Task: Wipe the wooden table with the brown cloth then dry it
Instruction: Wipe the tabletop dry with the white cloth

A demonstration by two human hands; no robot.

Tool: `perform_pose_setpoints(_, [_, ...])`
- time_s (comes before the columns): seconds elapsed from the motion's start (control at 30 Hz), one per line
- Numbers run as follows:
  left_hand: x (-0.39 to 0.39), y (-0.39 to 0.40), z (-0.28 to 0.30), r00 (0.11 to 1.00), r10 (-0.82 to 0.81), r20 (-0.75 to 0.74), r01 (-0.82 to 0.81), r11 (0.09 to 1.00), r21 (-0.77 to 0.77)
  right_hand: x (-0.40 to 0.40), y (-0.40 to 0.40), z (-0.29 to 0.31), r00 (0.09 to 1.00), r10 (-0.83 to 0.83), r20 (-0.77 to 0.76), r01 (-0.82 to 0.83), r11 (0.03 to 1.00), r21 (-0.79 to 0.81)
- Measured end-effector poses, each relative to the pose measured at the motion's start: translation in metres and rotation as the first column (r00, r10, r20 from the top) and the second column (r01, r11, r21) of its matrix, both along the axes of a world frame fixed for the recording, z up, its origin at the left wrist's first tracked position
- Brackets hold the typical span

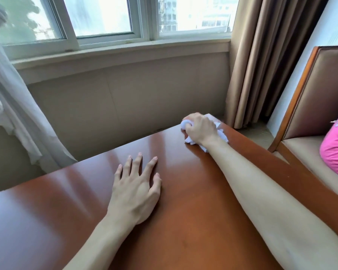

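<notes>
On the glossy reddish-brown wooden table [193, 201], two hands — left hand [137, 189] spread flat mid-table, right hand [200, 129] gripping one crumpled white tissue wad [221, 134] at its far corner.

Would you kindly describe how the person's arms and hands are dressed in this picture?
Both forearms are bare, with no sleeve in view. The left hand and right hand wear no gloves, rings, watch or bracelet that the picture shows. The fingernails are short and unpainted.

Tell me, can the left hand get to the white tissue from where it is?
Probably yes. The left hand lies flat on the table, with only bare wood between it and the tissue, though the right hand already grips it.
</notes>
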State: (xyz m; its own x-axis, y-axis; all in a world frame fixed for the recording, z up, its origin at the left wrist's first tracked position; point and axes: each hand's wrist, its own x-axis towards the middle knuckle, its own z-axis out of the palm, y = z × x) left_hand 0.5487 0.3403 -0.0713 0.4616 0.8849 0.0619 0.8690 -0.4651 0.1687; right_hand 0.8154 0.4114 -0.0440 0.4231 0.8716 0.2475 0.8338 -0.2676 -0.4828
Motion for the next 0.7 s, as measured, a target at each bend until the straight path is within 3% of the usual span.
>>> perform_pose_setpoints(0.23, [0.006, 0.006, 0.016, 0.999, -0.028, -0.038, 0.024, 0.995, -0.097, -0.082, -0.148, -0.003, 0.965, 0.252, 0.078, -0.251, 0.968, -0.025])
perform_pose_setpoints(0.37, [0.011, 0.001, 0.030, 0.997, -0.037, 0.062, 0.041, 0.996, -0.074, -0.117, -0.211, -0.006, 0.918, 0.388, 0.079, -0.390, 0.921, 0.017])
perform_pose_setpoints(0.53, [0.033, -0.004, 0.026, 0.988, -0.082, 0.127, 0.094, 0.991, -0.094, -0.089, -0.195, -0.001, 0.904, 0.427, 0.040, -0.426, 0.904, -0.013])
perform_pose_setpoints(0.7, [0.047, 0.005, 0.014, 0.988, -0.115, 0.104, 0.122, 0.990, -0.066, -0.020, -0.117, 0.001, 0.977, 0.210, 0.036, -0.208, 0.977, -0.046])
